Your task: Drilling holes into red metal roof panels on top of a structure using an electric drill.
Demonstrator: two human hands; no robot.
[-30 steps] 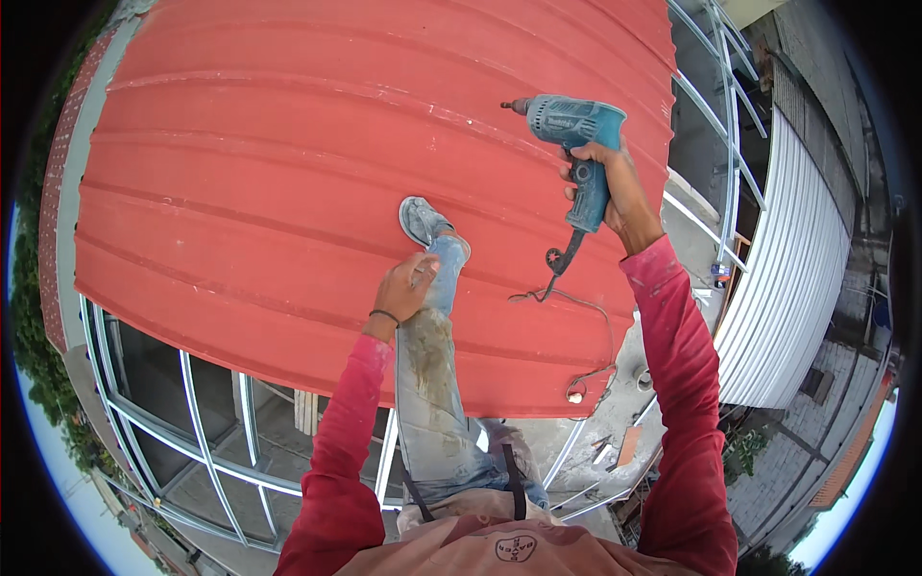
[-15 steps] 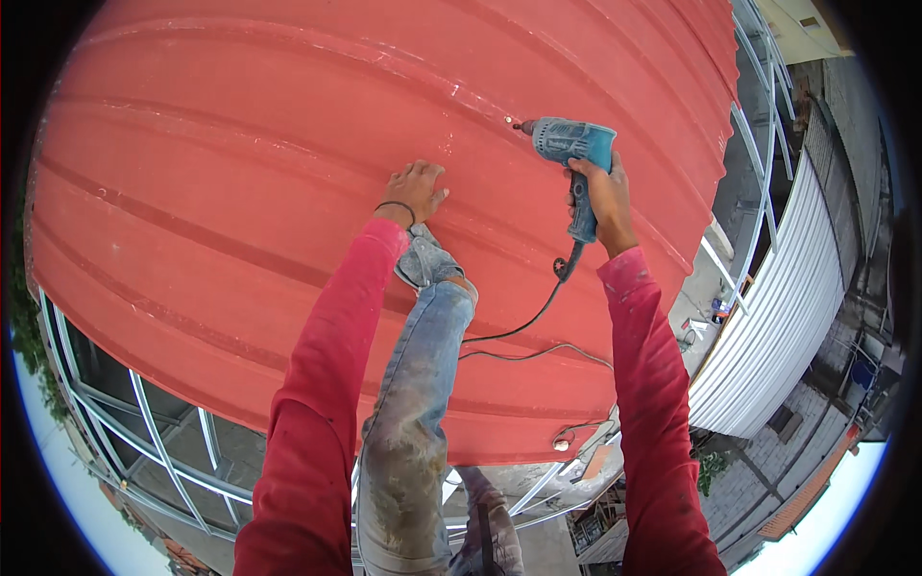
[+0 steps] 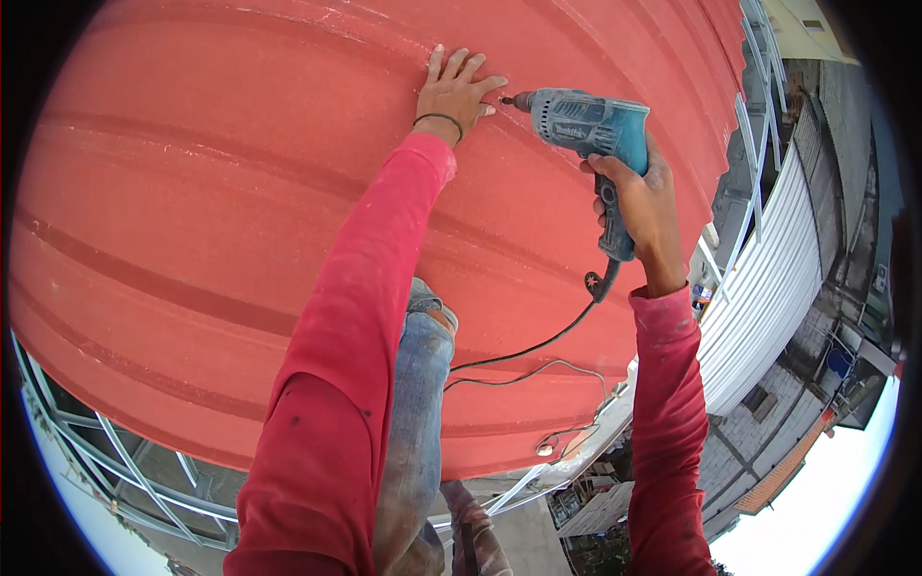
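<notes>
My left hand (image 3: 456, 94) lies on the red ribbed metal roof sheet (image 3: 192, 221) with its fingers spread. My right hand (image 3: 629, 206) grips a teal-and-grey corded power drill (image 3: 591, 125), its thumb across the handle. The drill's tip points left and sits just beside my left fingertips, at a small fastener or spot on a rib; whether it touches is unclear. A dark cord (image 3: 538, 341) runs down from the drill across the sheet to a small pale connector (image 3: 545, 449). My jeans-clad leg (image 3: 408, 403) rests on the sheet below my left arm.
Open metal framing (image 3: 144, 480) shows beyond the sheet's lower left edge, with more framing (image 3: 759, 115) along the right edge. White corrugated roofing (image 3: 759, 307) lies lower to the right, among grey walls, a blue container (image 3: 838, 361) and other rooftops. The ground shows far below.
My left hand has moved up from near my foot and now lies spread on the sheet. The drill has moved right, and its tip now sits by that hand at the rib.
</notes>
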